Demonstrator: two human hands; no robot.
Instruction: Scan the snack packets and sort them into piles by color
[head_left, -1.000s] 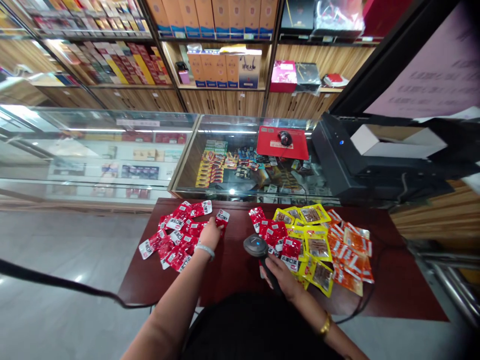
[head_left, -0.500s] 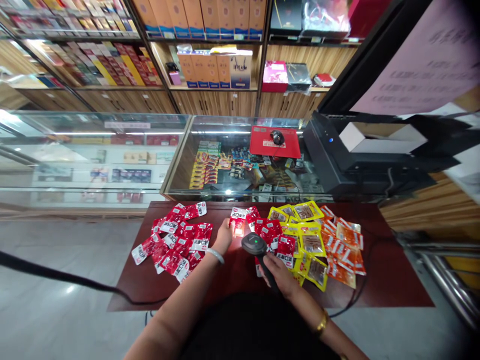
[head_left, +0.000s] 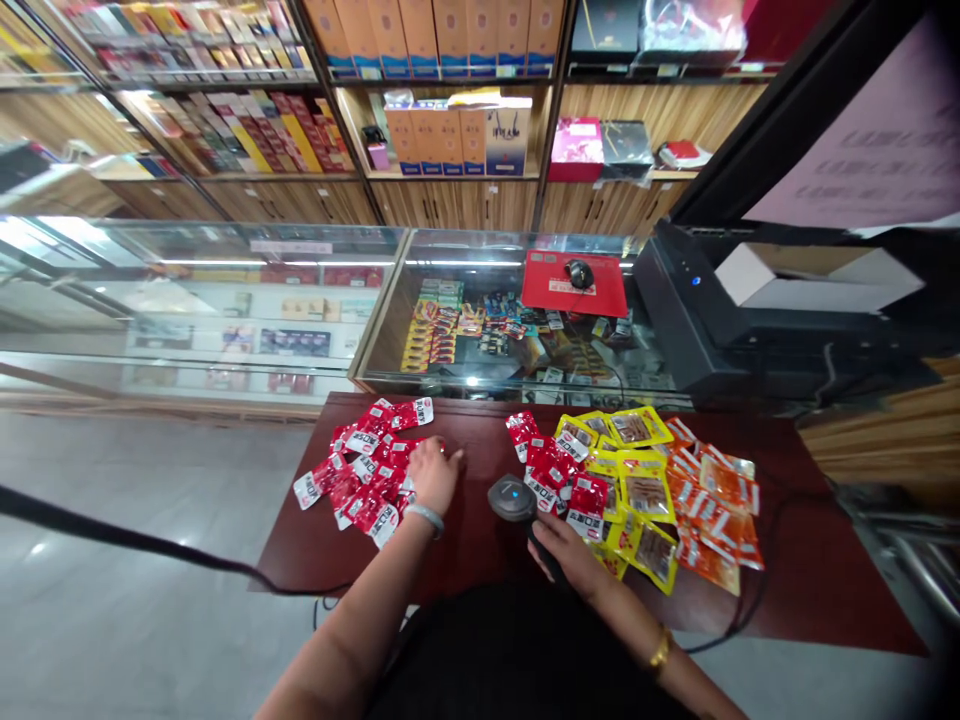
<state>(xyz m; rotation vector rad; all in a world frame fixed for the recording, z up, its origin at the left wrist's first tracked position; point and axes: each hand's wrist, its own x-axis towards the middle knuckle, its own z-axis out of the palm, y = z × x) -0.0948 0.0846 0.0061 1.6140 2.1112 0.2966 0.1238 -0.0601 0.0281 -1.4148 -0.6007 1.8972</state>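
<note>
My right hand (head_left: 562,548) is wrapped round the handle of a black barcode scanner (head_left: 513,497), whose head points left over the table and shows a small blue light. My left hand (head_left: 435,478) rests at the right edge of the left pile of red-and-white snack packets (head_left: 369,470). Its thumb stands apart from the fingers, and the fingertips touch the packets, partly hiding them. Right of the scanner lies another group of red packets (head_left: 551,462). Beside it are yellow snack packets (head_left: 645,492) with brown strips showing, then orange packets (head_left: 716,505).
A dark red table (head_left: 465,555) carries the packets. Behind it stands a glass display counter (head_left: 480,385) with a red mat (head_left: 544,290) and a black mouse (head_left: 577,272). At right is a black checkout machine (head_left: 697,340) with a white box (head_left: 772,290). A black cable (head_left: 150,545) crosses at left.
My left hand has moved left from the middle to the left pile, where the red packet it held is no longer distinct. The scanner's light went from green to blue. The view shifted.
</note>
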